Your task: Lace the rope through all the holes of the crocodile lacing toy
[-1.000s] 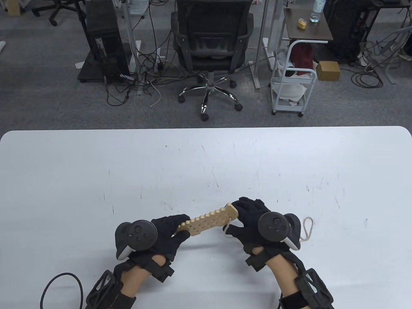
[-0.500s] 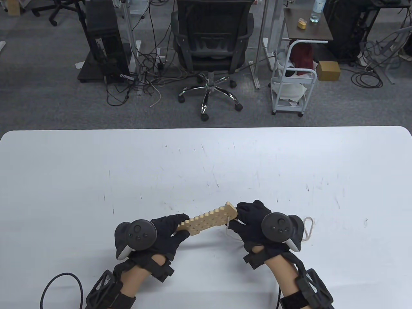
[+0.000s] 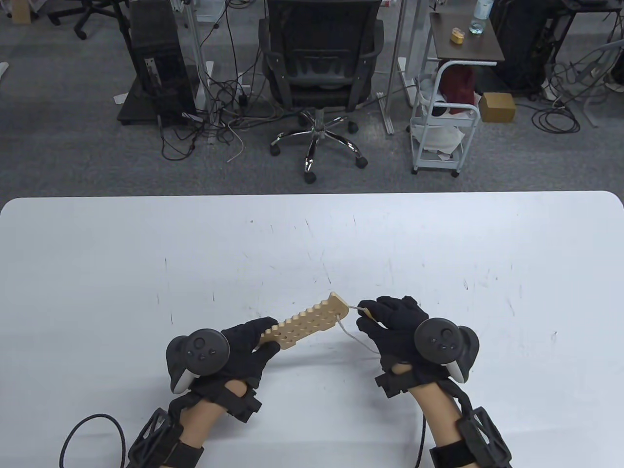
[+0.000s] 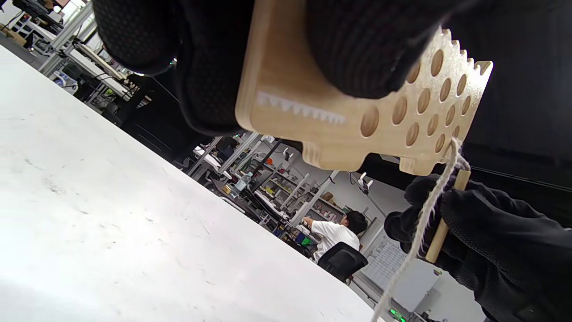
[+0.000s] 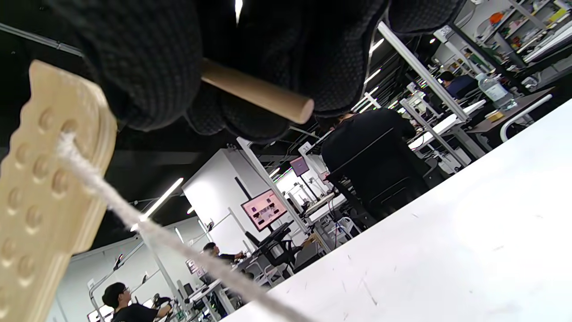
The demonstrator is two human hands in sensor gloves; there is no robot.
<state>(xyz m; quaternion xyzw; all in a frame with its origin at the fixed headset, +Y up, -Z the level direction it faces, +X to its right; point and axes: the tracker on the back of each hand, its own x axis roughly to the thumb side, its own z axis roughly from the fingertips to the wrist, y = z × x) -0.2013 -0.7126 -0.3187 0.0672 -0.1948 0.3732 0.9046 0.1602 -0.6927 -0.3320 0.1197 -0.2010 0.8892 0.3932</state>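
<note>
The wooden crocodile lacing toy (image 3: 304, 325) hangs tilted above the white table (image 3: 312, 243), its far end pointing up and right. My left hand (image 3: 263, 339) grips its near, toothed end (image 4: 295, 107). Just right of the toy's far end, my right hand (image 3: 371, 314) pinches the wooden needle (image 3: 366, 312) (image 5: 257, 93). The cream rope (image 3: 348, 334) runs from a hole near the toy's far end, sags below the toy and passes under the right hand. The left wrist view shows the rope (image 4: 426, 214) coming out of an edge hole beside the needle (image 4: 444, 214).
A black cable (image 3: 92, 434) loops on the table by my left forearm. Past the table's far edge stand an office chair (image 3: 319, 73) and a white cart (image 3: 446, 122). People sit at desks in the wrist views' background.
My right hand has drawn away to the right from the toy's far end with the needle, trailing rope out of the hole. The toy and left hand shifted slightly left and farther away.
</note>
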